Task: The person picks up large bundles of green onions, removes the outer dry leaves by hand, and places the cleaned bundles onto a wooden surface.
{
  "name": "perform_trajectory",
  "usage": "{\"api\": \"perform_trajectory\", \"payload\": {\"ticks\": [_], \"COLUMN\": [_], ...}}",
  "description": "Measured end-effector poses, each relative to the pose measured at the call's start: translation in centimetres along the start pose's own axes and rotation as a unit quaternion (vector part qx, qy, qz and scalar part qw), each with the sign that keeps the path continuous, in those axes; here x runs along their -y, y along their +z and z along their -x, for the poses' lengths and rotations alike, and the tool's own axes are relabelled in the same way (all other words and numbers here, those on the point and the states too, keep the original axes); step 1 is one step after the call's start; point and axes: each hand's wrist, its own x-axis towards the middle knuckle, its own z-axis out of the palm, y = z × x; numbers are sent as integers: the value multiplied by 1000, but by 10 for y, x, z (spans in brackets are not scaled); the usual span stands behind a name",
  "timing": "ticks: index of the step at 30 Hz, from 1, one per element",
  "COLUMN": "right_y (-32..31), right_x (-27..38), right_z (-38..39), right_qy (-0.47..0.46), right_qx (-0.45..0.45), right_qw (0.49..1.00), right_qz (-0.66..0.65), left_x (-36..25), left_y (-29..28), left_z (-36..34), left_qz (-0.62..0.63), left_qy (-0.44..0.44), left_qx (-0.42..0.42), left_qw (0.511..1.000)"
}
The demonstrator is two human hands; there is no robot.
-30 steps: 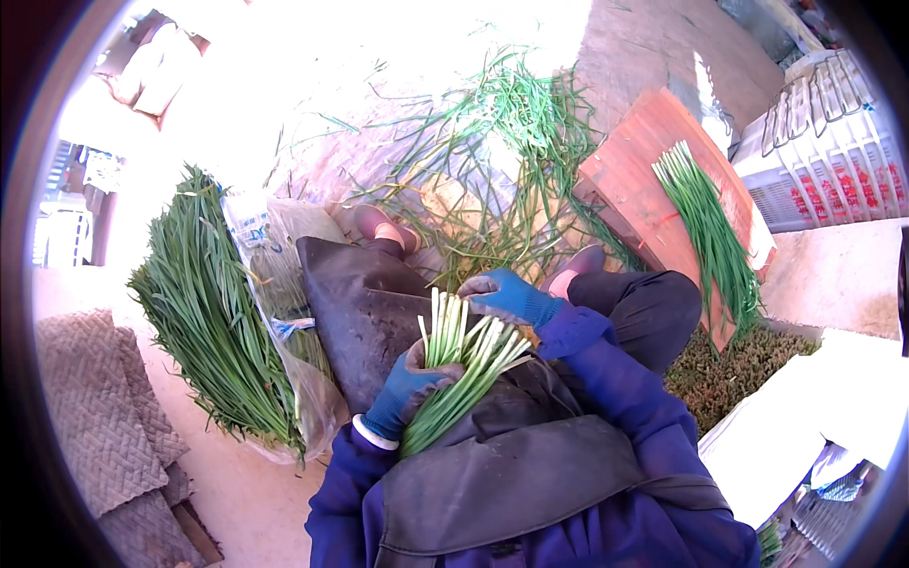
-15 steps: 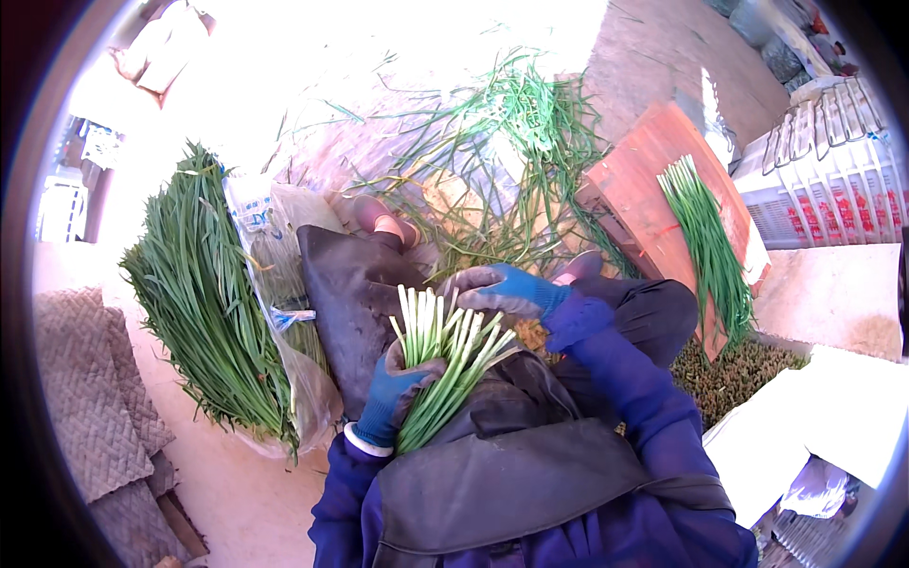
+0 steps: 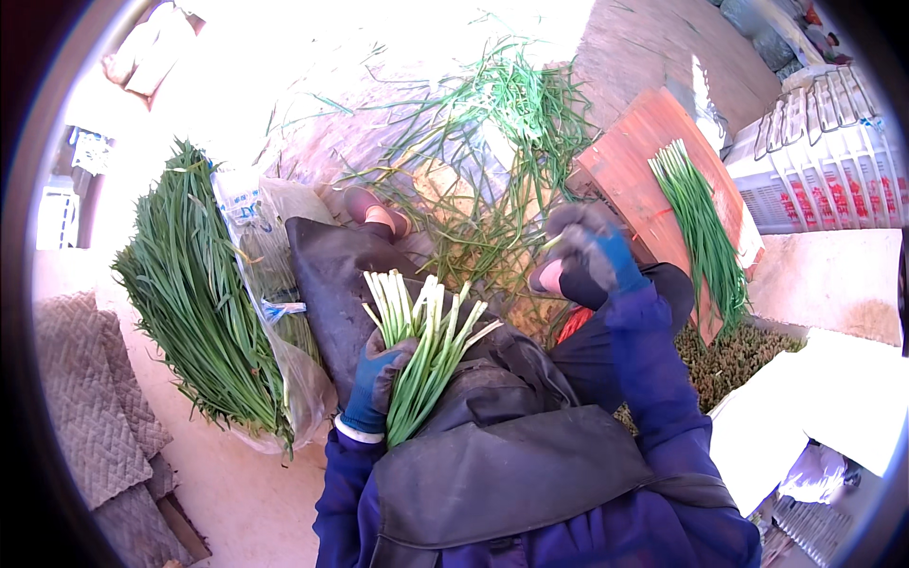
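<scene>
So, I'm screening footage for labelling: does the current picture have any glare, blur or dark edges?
Head view: glare whites out the floor toward the top and the white sheet at lower right; head view: the right hand is blurred, the left hand clearer; head view: a dark curved border closes the corners.
</scene>
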Motion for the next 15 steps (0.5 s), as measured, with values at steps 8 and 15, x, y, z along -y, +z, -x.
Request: {"api": "perform_trajectory", "payload": {"ticks": [8,15], "right_y": [69,-35], "right_x": [-36,36], "right_z": [42,-47], "right_qy": [-145,-111], "right_qx": [281,-168], "right_qw": [820,978], "right_qz": [477,51], "left_x": [-5,-2], "left_y": [8,4], "left_z": [-3,2], "left_qz": [7,25], "left_qy": [-25,3], "left_qx": [-20,-44], "left_qw": [999,999]}}
